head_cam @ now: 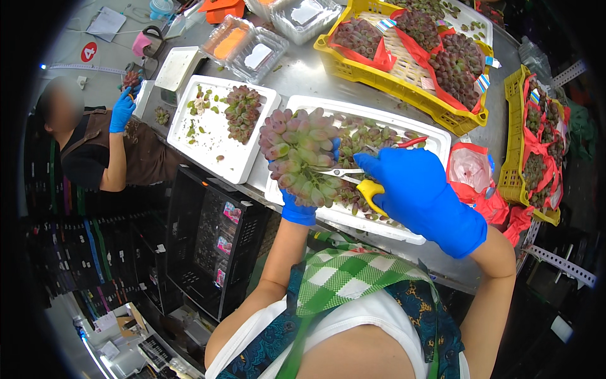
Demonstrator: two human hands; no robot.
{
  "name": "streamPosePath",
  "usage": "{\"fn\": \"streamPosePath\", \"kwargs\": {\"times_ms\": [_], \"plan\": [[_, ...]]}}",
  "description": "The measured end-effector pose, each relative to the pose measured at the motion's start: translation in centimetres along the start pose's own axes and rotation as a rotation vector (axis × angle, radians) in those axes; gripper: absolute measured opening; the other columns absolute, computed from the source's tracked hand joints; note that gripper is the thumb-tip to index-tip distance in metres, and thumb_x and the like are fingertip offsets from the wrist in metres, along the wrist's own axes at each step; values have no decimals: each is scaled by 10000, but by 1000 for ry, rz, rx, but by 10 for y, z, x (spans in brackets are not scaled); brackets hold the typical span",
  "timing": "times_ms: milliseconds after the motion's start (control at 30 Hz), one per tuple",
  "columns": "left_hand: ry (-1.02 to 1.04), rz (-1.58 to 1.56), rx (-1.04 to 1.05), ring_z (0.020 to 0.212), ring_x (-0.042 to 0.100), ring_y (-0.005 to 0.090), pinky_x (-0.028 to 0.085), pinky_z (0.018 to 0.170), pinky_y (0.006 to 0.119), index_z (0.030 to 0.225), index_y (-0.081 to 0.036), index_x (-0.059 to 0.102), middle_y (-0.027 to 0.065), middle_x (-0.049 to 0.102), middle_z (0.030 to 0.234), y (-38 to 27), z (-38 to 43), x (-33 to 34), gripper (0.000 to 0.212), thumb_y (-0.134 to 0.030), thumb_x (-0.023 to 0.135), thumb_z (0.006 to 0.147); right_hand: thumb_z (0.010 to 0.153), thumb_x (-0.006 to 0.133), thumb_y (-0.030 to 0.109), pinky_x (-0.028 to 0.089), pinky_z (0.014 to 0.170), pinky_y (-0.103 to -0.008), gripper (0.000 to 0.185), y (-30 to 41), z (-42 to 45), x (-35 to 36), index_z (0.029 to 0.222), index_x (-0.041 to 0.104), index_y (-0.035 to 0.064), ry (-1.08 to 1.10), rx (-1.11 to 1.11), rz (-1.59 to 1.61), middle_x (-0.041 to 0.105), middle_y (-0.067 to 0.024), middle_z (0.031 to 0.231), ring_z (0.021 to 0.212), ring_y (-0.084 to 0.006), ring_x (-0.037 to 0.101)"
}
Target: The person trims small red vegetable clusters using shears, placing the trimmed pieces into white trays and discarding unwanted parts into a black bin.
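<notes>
My left hand, in a blue glove, holds up a large cluster of pink-green succulent rosettes; most of its fingers are hidden behind the plant. Yellow-handled scissors are in my blue-gloved right hand, their blades reaching in among the leaves on the cluster's right side. Below both hands lies a white foam tray strewn with loose succulent leaves and pieces. A red-handled tool rests on it, partly covered by my right hand.
Another white foam tray with a succulent cluster adjoins on the left. Yellow crates of red-wrapped succulents stand behind and right. Clear plastic boxes sit at the back. A blue-gloved co-worker is at left, near a black crate.
</notes>
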State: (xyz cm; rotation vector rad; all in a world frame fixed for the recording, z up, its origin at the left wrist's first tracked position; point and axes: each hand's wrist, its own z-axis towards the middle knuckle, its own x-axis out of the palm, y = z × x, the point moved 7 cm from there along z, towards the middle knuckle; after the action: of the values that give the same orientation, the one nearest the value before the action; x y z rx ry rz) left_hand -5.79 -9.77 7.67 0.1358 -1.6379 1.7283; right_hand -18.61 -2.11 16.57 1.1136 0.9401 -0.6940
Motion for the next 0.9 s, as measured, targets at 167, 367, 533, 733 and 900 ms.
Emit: {"fn": "streamPosePath", "kwargs": {"times_ms": [167, 367, 533, 733, 900], "plan": [[-13, -149, -12, 1183, 377, 201, 357, 961, 296, 1356, -65, 184, 100, 330, 1335, 2, 0, -4, 541, -354, 279, 908, 684, 646, 223, 425, 513, -373, 361, 1, 4, 0, 1029, 584, 138, 12, -3, 67, 564, -88, 709, 624, -258, 573], [-61, -68, -24, 1158, 408, 220, 381, 942, 299, 1350, -68, 199, 118, 349, 1319, 9, 1, -9, 534, -364, 259, 910, 685, 630, 216, 418, 488, -379, 329, -1, 8, 7, 1007, 606, 153, 49, 1, 74, 589, -93, 672, 588, -268, 579], [-19, -119, -39, 1160, 406, 234, 375, 952, 318, 1345, -64, 206, 127, 354, 1312, 7, 2, -8, 531, -357, 269, 908, 677, 632, 211, 416, 490, -378, 337, 0, 6, 5, 1008, 604, 153, 60, -6, 47, 588, -92, 673, 589, -266, 579], [-6, -106, -11, 1180, 386, 245, 365, 966, 344, 1344, -73, 210, 127, 335, 1324, -1, 6, -3, 546, -387, 277, 903, 656, 655, 194, 419, 513, -376, 365, 2, -2, -1, 1006, 579, 121, 14, 18, 64, 566, -85, 690, 616, -255, 571], [66, -390, -25, 1199, 362, 243, 336, 990, 352, 1350, -82, 201, 119, 309, 1344, -4, 6, -2, 547, -388, 279, 903, 641, 671, 189, 418, 539, -385, 435, 9, 2, -3, 1040, 521, 98, -68, 3, -7, 527, -85, 731, 651, -260, 549]]}}
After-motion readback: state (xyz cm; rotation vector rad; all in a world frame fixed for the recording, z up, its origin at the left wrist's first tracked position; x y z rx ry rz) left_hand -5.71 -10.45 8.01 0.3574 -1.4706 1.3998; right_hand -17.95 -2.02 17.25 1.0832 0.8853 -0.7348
